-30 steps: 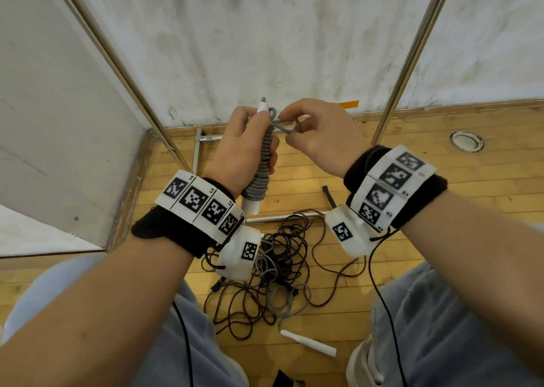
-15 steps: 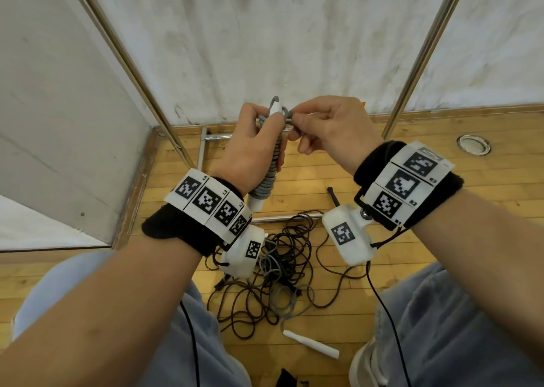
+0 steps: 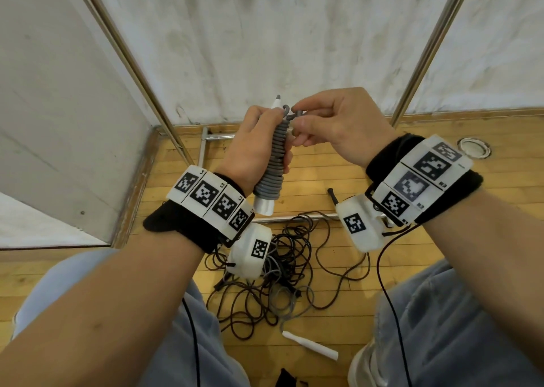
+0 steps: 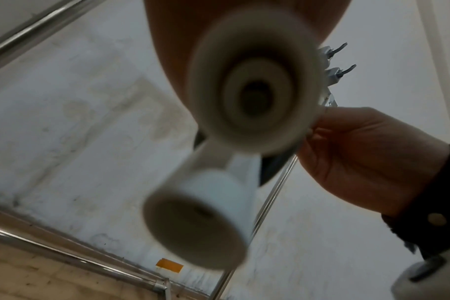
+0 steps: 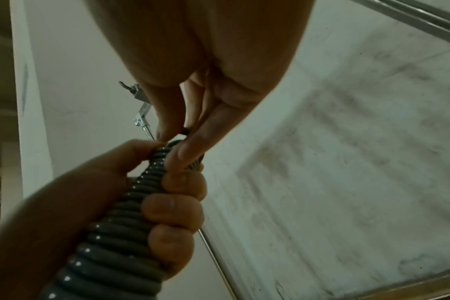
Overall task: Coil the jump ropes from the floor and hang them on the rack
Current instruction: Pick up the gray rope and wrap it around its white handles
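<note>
Head view first. Left hand (image 3: pixel 253 145) clamped round the grey rope (image 3: pixel 272 163), wound in a tight stack of turns over its white handles, held upright well above the floor (image 3: pixel 323 175). Right hand (image 3: pixel 338 130) hard up against it, thumb and forefinger pinching the rope end (image 3: pixel 295 115) at the top of the coil. A second ago: that end out sideways, right hand further off to the side. Half a second ago: looped in over the handle tip. Now: down to a short stub against the top turn. Looks like the tuck-in, the last act of coiling this one. Down between the knees, the tangle (image 3: pixel 273 269) of dark ropes unmoved, a loose white handle (image 3: pixel 309 348) just beside it. Plenty left to coil.

Over to the left wrist. Lens nearly filled by two handle butts (image 4: pixel 254 97), blurred, side by side. Beyond them the right hand, fingers curled. Up high, the hooks (image 4: pixel 339 58) of the rack, nothing hanging on the two in sight.

Right wrist now. Left fingers (image 5: pixel 172 219) wrapped over the turns, thumb on the other side. Right fingertips closed on the stub just above. Once locked under a turn, probably ready for a hook; on a slip, likely a few top turns springing loose.
</note>
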